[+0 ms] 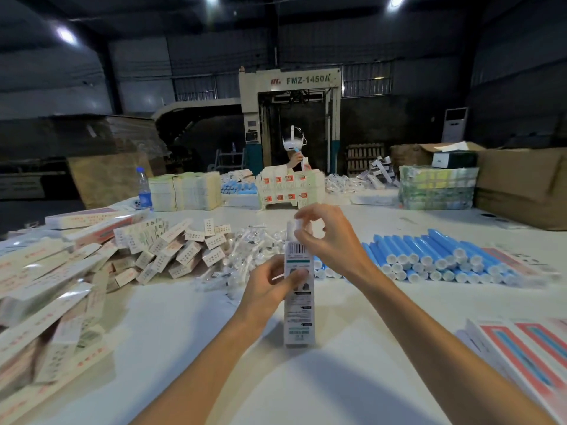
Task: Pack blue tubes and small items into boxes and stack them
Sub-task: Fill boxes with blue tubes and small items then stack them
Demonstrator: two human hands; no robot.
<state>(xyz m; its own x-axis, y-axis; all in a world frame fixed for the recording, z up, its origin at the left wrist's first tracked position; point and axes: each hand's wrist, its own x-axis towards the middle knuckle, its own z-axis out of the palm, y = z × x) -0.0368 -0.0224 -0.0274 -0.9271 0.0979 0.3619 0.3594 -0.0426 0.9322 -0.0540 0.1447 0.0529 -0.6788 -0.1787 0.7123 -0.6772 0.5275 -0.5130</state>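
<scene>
Left hand (270,286) grips the box (299,314) around its middle. Right hand (325,237) pinches a white piece (296,224) at the top end, directly above the left. The box stands upright on the surface (306,388); blue tubes (429,259) lie beyond the right hand.

The upright carton (299,296) is made of printed paperboard with a matt face. The blue tubes (435,253) are seen as smooth, glossy plastic, capped in white. The long flat packs (46,289) are wrapped in shiny clear film. The table top (337,378) is finished smooth, matt and white, and the large boxes (521,185) are of plain brown cardboard.
</scene>
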